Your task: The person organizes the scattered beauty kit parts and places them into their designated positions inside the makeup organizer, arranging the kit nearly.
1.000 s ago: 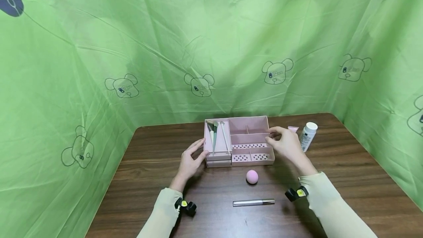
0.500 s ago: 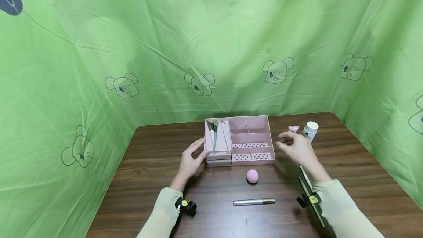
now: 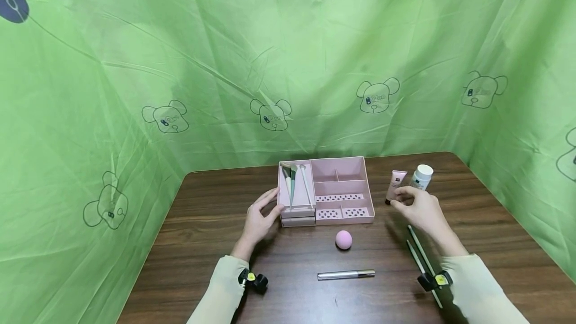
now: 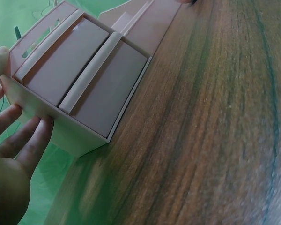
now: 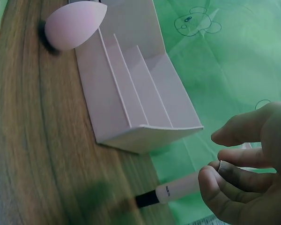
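Observation:
A pink makeup organizer (image 3: 344, 222) stands on the table, with drawers at its left. My left hand (image 3: 260, 223) rests on its left front corner. The left wrist view shows straight fingers (image 4: 33, 136) touching the side wall and the thumb at the upper edge beside the drawers (image 4: 68, 58). My right hand (image 3: 418, 208) is at a small pink cosmetic tube (image 3: 396, 184) with a black cap, to the organizer's right. In the right wrist view, its parted fingers overlap the tube (image 5: 178, 189), which stands cap down; the thumb is apart from it.
A white bottle (image 3: 422, 176) stands behind the right hand. Two thin green sticks (image 3: 420, 249) lie near the right wrist. A pink makeup sponge (image 3: 344, 240) and a silver pen-like tube (image 3: 346, 275) lie in front of the organizer. Several makeup brushes (image 3: 293, 184) lie on its left top.
My right hand has moved from the organizer's right edge further right to the pink tube, uncovering the green sticks. The left hand stays at the organizer.

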A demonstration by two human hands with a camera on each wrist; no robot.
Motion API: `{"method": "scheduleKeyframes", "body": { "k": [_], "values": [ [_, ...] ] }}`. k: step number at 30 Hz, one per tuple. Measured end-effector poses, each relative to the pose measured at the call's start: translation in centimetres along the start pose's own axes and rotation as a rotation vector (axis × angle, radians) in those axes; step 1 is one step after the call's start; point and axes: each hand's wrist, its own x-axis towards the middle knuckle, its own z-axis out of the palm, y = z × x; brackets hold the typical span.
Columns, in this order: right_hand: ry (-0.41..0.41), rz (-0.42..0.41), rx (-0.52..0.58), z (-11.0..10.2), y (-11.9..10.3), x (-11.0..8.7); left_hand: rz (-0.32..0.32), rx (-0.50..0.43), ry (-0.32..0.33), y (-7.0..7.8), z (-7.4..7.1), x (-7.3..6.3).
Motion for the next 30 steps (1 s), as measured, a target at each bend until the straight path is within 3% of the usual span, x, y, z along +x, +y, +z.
{"method": "scheduleKeyframes", "body": {
  "k": [15,23,30],
  "values": [
    [-0.038,0.026,-0.048,-0.4,2.4,-1.6,0.004,-0.010,0.002,0.3,0.1,0.0],
    [-0.049,0.024,-0.077,-0.7,3.8,-2.3,0.040,-0.016,0.005,3.5,-0.5,0.1],
    [-0.097,0.043,-0.084,-0.8,4.9,-3.1,-0.006,-0.024,-0.007,4.0,-0.7,0.2]
  ]
}}
